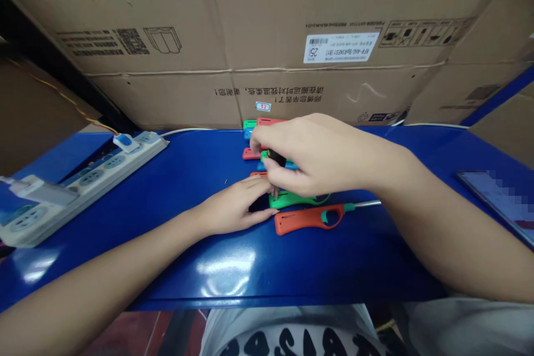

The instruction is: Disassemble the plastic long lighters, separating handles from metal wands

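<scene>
My right hand (308, 150) is closed around a small black-handled screwdriver (276, 157), held over the row of lighters. Its tip is mostly hidden by my fingers. Beneath it lies a green long-necked lighter (292, 199). My left hand (236, 206) grips the butt end of that lighter between thumb and fingers. Nearest me, an orange-red lighter (302, 219) with a metal neck lies flat. Behind my hands are a red lighter (251, 153), a blue one (261, 167) and several others, partly covered by my right hand.
A white power strip (100, 178) with plugs lies on the left of the blue table (167, 267). A tiny metal piece (226, 181) lies left of the lighters. A phone (496, 194) is at the right. A large cardboard box (187, 89) stands behind the table.
</scene>
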`<state>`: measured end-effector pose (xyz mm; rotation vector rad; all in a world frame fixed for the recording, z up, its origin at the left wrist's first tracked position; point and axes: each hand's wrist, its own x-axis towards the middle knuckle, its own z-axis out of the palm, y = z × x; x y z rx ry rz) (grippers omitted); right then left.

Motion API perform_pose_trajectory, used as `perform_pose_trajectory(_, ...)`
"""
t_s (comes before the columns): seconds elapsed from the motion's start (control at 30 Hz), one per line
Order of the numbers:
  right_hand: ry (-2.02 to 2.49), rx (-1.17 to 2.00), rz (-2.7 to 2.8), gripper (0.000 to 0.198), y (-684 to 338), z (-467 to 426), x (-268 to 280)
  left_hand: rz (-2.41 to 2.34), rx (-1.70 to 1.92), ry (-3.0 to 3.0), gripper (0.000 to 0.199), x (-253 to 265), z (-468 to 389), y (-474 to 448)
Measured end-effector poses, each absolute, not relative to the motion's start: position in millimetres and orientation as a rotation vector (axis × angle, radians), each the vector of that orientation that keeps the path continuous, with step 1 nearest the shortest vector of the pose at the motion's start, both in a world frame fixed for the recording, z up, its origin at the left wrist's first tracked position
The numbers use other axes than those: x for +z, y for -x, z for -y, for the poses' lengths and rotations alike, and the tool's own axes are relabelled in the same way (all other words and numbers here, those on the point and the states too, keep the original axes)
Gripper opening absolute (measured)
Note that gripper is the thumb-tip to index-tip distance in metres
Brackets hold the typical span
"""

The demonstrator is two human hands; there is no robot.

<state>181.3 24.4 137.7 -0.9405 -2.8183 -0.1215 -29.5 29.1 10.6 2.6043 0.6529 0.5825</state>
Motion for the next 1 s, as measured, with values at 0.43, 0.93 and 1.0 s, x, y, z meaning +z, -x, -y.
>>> perform_pose_trajectory(0.43, 0.917, 0.066, 2.817, 0.032, -187, -30, 136, -0.648, 0.607, -2.583, 0.019, 10, -29, 29)
perform_pose_trajectory(0.93, 0.989, -0.244, 2.558, 0.026, -218, -35, 150, -0.849, 0.853, -2.004, 0.028, 3, -22, 19)
perform_pose_trajectory(1.0, 1.022, -0.145, 2.671, 0.021, -228, -40, 136, -0.818, 0.937, -1.895, 0.027, 2, -24, 17)
